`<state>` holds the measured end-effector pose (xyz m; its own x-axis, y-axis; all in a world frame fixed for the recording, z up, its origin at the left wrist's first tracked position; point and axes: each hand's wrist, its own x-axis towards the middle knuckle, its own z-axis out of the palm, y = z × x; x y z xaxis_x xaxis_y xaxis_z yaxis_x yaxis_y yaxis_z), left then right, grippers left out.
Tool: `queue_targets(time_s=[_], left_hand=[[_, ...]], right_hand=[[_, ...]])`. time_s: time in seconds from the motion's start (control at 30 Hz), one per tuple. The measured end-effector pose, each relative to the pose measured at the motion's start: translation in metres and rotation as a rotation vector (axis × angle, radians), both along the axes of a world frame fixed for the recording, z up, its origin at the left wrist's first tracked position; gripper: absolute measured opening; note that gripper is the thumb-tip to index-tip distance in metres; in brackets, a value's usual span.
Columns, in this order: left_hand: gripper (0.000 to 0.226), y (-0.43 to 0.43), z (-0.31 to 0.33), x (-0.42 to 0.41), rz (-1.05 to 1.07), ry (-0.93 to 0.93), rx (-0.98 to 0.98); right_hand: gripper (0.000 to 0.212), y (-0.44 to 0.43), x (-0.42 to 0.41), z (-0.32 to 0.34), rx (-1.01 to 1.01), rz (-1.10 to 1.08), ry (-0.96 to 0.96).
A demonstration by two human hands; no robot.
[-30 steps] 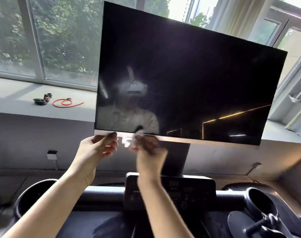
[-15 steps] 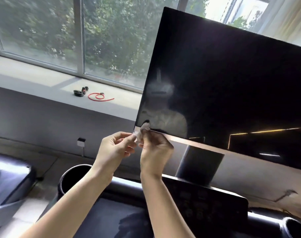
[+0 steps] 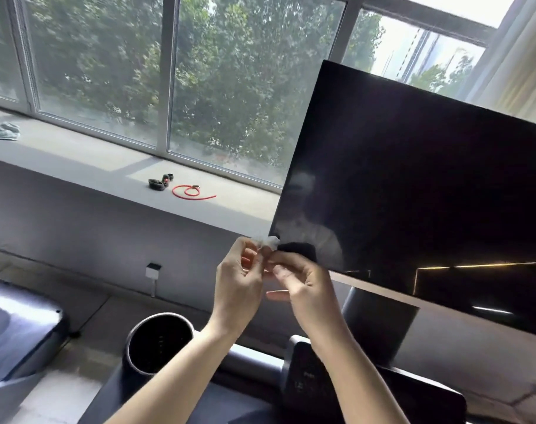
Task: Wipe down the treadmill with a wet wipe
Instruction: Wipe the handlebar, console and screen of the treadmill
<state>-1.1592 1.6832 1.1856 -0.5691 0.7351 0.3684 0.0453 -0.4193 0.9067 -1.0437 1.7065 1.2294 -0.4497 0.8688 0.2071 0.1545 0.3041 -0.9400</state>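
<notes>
Head view: both hands raised at lower left corner of treadmill screen (image 3: 413, 194). Left hand (image 3: 239, 286) and right hand (image 3: 303, 289) close together, fingers curled, both pinching small white wet wipe (image 3: 268, 241). Wipe bunched, touching screen corner. Cup holder (image 3: 159, 342) below left forearm. Control panel (image 3: 309, 381) under right forearm. Red cord (image 3: 190, 191) on windowsill (image 3: 77, 160), well apart.
</notes>
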Motion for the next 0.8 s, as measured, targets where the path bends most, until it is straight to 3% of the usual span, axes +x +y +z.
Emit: queue_targets(time_s=[0.23,0.4,0.5,0.7,0.8], left_hand=[[0.008,0.024,0.036,-0.013,0.117,0.095,0.137],[0.014,0.013,0.001,0.005,0.17,0.119,0.165],[0.02,0.003,-0.019,0.008,0.176,0.018,0.096],[0.016,0.041,0.063,-0.012,0.122,0.093,0.202],[0.014,0.045,0.062,-0.013,0.096,0.076,0.197]], right_hand=[[0.019,0.024,0.023,0.033,0.189,-0.203,0.096],[0.015,0.046,0.04,0.041,0.777,-0.406,-0.108],[0.02,0.058,0.043,0.045,0.988,-0.473,-0.212],[0.016,0.063,0.032,0.039,1.123,-0.495,-0.329],[0.016,0.063,0.032,0.041,1.111,-0.477,-0.338]])
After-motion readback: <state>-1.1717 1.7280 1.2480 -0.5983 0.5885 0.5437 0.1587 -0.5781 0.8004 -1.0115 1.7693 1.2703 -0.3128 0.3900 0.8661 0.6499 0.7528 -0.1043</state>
